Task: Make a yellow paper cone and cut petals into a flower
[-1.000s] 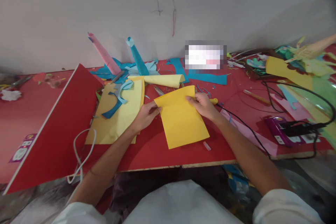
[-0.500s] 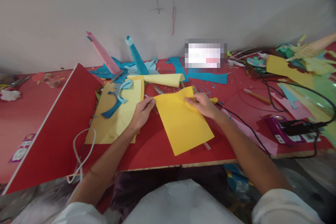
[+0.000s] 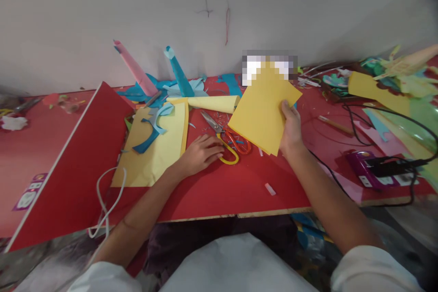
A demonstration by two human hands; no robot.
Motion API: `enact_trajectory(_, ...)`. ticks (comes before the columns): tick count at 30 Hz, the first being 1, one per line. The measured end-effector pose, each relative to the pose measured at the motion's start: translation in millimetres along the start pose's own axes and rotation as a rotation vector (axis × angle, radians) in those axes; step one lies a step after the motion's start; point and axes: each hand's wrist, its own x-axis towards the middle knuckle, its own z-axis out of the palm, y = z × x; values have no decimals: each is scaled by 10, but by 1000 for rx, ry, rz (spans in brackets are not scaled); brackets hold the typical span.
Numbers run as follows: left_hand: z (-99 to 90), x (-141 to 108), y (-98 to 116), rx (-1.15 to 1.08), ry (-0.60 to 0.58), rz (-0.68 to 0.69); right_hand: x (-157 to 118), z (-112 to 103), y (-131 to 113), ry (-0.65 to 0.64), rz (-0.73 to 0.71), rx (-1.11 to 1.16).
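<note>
My right hand [image 3: 291, 128] grips yellow paper [image 3: 263, 105] by its right edge, thumb on the near face. The paper is lifted above the table and appears to have more than one layer at its lower edge. My left hand [image 3: 201, 154] is low over the table, palm down with fingers loosely stretched out. Its fingertips reach the yellow handle of a pair of scissors [image 3: 228, 141]; whether they touch it I cannot tell. The scissors have one yellow and one orange-red handle, their blades pointing away to the left.
Yellow sheets [image 3: 167, 146] with blue scraps [image 3: 150, 139] lie left. Behind stand a pink paper tube [image 3: 135, 68] and a blue paper tube [image 3: 178, 73]; a pale yellow roll [image 3: 212, 103] lies nearby. A red board [image 3: 71, 164] stands left; a purple power strip [image 3: 364, 171] with black cables is right.
My left hand has let go of the yellow paper and dropped toward the scissors, which were covered before. My right hand has lifted the paper up and to the right.
</note>
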Motion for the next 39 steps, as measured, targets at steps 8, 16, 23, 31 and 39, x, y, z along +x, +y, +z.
enact_trajectory(8, -9, 0, 5, 237, -11, -192, -21, -5, -6, -18, -36, -27)
enact_trajectory(16, -189, 9, 174, 389, -313, -614, -45, -3, 6, -110, -97, -203)
enact_trajectory(23, -340, 86, 470, 534, -452, -612, -186, 111, -59, -73, -69, -194)
enact_trajectory(31, -724, -494, 269, 540, -145, -724, -400, 226, -70, -336, 75, -416)
enact_trajectory(39, -996, -710, 32, 632, -13, -830, -578, 293, 119, -564, 33, -650)
